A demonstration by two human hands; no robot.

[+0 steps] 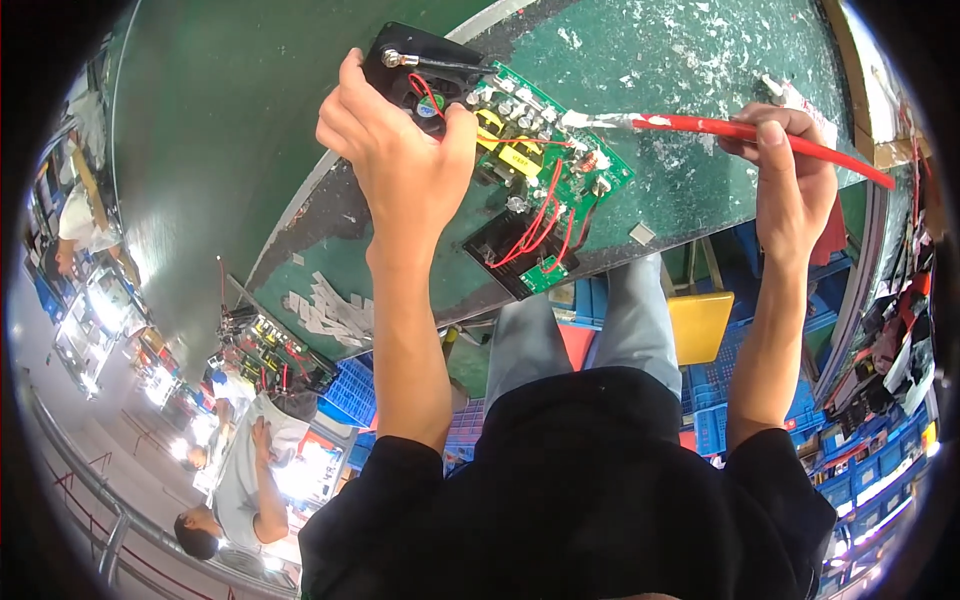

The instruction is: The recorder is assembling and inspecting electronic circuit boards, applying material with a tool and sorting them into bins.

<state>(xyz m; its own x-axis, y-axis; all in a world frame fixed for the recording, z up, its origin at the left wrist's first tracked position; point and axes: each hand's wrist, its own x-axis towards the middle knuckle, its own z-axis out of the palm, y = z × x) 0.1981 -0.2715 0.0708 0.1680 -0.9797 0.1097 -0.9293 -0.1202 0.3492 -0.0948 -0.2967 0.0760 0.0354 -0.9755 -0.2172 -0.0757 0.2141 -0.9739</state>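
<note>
My left hand (400, 150) grips the black fan panel (400, 45) at one end of a green circuit board (612, 172). Yellow-wrapped coils and several red wires crowd that board, and the wires run to a black end panel (500, 240) near the table edge. Between the thumb and fingers of my right hand (790, 175) is a long red brush (690, 124). Its white-coated tip is over the board's far edge; whether it touches I cannot tell. Just beyond my right hand lies a white tube (800, 100), partly hidden by the fingers.
White smears cover the green tabletop (680, 60). Pale strips (335, 312) and a small grey square (642, 233) lie on it. More board assemblies (265, 350) stand at the left, near a person (245, 465). Below are a yellow stool (700, 325) and blue crates (350, 392).
</note>
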